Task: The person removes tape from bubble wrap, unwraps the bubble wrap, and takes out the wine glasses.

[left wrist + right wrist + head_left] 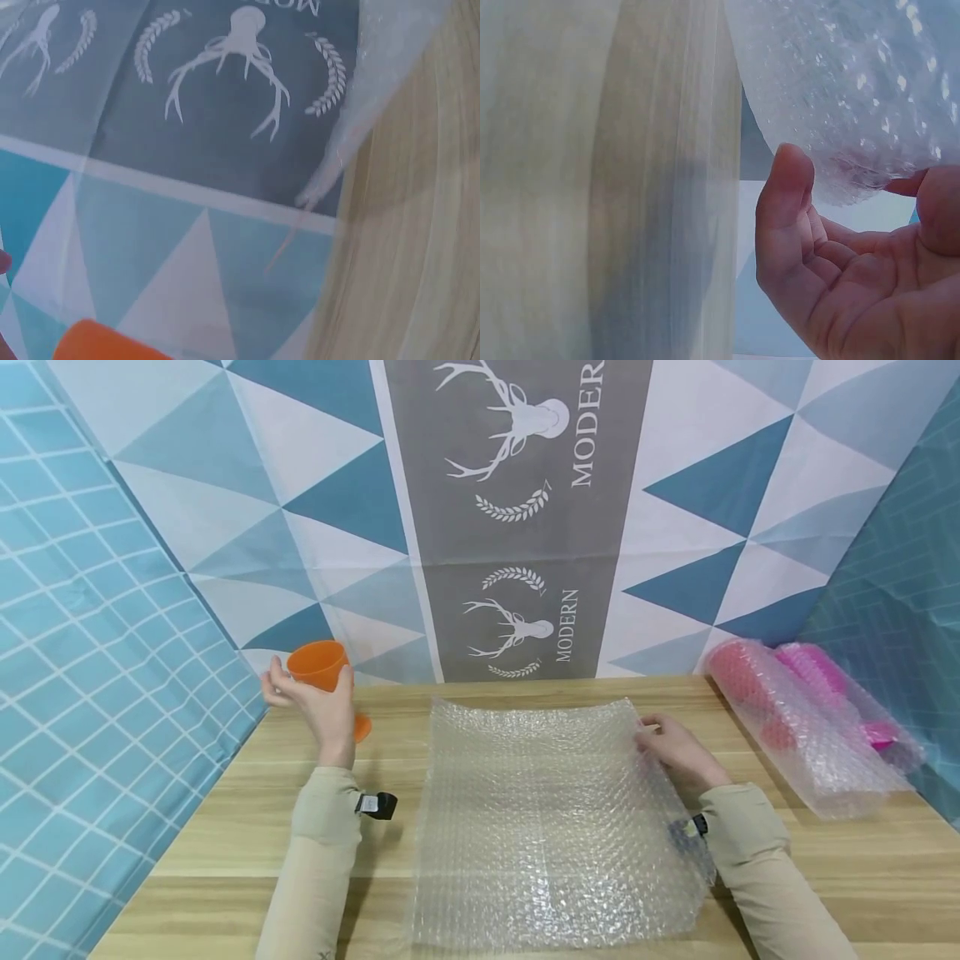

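Observation:
My left hand (324,703) grips an orange plastic goblet (318,664) at the back left, its bowl upright and its round foot showing beside the wrist. At the lower left of the left wrist view, part of the goblet's bowl (109,343) comes into sight. A sheet of clear bubble wrap (540,827) lies spread over the middle of the wooden table. At its right edge, near the back corner, my right hand (678,747) pinches the wrap. Close up, the right wrist view has the hand (862,285) with curled fingers under the lifted wrap (855,90).
On the right side of the table (202,877) lies a bubble-wrapped bundle (810,727) with red and pink items inside. A patterned cloth with deer prints (517,527) hangs along the back. Blue tile-patterned cloth (112,652) bounds the left side.

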A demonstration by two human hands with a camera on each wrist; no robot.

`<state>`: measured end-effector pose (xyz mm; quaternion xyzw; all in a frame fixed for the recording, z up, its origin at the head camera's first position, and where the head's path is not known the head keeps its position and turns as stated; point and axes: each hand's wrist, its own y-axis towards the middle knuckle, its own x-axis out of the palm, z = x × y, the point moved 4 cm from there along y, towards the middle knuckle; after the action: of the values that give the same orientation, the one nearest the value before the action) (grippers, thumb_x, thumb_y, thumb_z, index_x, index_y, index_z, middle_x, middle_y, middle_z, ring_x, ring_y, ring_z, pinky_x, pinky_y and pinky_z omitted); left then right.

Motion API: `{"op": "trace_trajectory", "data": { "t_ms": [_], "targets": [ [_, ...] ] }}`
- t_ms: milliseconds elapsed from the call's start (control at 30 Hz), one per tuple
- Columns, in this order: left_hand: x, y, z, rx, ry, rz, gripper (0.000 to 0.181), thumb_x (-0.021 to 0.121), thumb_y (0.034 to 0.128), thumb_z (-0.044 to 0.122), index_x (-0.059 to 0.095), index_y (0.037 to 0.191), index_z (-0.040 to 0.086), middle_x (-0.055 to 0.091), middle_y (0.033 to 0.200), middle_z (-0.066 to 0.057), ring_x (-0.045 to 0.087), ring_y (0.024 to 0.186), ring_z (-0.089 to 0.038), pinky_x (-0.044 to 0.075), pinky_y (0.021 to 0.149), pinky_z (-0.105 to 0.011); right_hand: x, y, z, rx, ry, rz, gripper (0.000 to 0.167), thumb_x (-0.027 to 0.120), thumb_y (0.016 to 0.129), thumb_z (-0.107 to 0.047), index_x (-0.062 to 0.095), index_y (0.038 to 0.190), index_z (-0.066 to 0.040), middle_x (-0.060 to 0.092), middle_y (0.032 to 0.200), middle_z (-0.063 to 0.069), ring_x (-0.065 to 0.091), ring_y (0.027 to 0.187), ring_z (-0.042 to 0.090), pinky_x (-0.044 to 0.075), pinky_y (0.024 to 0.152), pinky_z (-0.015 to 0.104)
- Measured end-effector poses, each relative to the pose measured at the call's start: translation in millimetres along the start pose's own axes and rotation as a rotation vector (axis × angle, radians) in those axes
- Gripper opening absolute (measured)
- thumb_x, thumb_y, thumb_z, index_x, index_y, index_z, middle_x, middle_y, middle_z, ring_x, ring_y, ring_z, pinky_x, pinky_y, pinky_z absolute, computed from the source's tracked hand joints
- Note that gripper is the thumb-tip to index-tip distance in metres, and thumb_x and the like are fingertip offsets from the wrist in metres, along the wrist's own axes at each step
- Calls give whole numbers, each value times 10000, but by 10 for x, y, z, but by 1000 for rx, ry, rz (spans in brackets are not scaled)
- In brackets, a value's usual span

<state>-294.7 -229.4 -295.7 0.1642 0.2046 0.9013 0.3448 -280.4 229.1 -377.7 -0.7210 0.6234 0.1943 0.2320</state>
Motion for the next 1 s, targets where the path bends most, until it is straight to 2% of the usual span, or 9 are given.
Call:
{"op": "trace_trajectory", "data": {
  "t_ms": [200,300,400,467,567,667,867,1000],
  "targets": [
    [146,-125,87,92,-18,-37,753,647,798,97,202,1402,166,34,1419,-11,137,1322,-95,308,1046,-296,-45,-17,18,14,-30,-15,526,401,946,-223,276,1317,129,490,1151,299,530,978,304,487,737,338],
    [243,-189,150,134,-26,-72,704,621,824,99,218,1398,155,56,1423,-31,142,1326,-97,324,1034,-318,-85,-12,37,3,-26,-8,531,397,942,-203,261,1317,149,508,1096,293,552,888,264,492,684,313],
    [349,-235,216,136,-31,-108,631,579,855,100,243,1386,158,73,1420,-34,160,1326,-98,313,1037,-293,-121,0,55,13,15,-6,541,401,941,-187,235,1325,157,532,1005,233,551,781,173,498,640,274],
    [419,-263,252,129,-33,-129,579,554,869,91,269,1370,138,97,1405,-51,206,1314,-142,285,1049,-278,-141,9,61,23,46,-6,547,399,941,-174,212,1331,161,537,952,200,546,734,133,509,630,271],
    [520,-319,275,100,-15,-175,507,524,886,102,311,1346,127,138,1390,-46,231,1311,-170,242,1071,-298,-177,15,63,34,73,-3,546,401,942,-159,198,1334,162,532,941,192,551,711,114,531,645,283],
    [608,-387,287,85,13,-229,449,514,889,128,366,1313,127,225,1362,-43,267,1280,-163,263,1046,-331,-229,3,63,37,71,7,541,399,946,-163,203,1331,163,532,929,186,555,701,109,540,655,288],
    [777,-507,329,125,23,-303,346,539,857,112,475,1185,23,464,1196,-112,407,1149,-257,305,983,-325,-366,-28,56,3,70,46,545,385,952,-162,187,1323,183,552,876,145,556,659,70,529,627,246],
    [887,-579,327,141,65,-363,306,568,831,104,521,1111,-9,532,1096,-130,469,1067,-289,347,942,-328,-469,-52,74,-21,76,101,613,391,945,-159,86,1335,203,576,886,216,565,631,53,529,611,238]
  ]
}}
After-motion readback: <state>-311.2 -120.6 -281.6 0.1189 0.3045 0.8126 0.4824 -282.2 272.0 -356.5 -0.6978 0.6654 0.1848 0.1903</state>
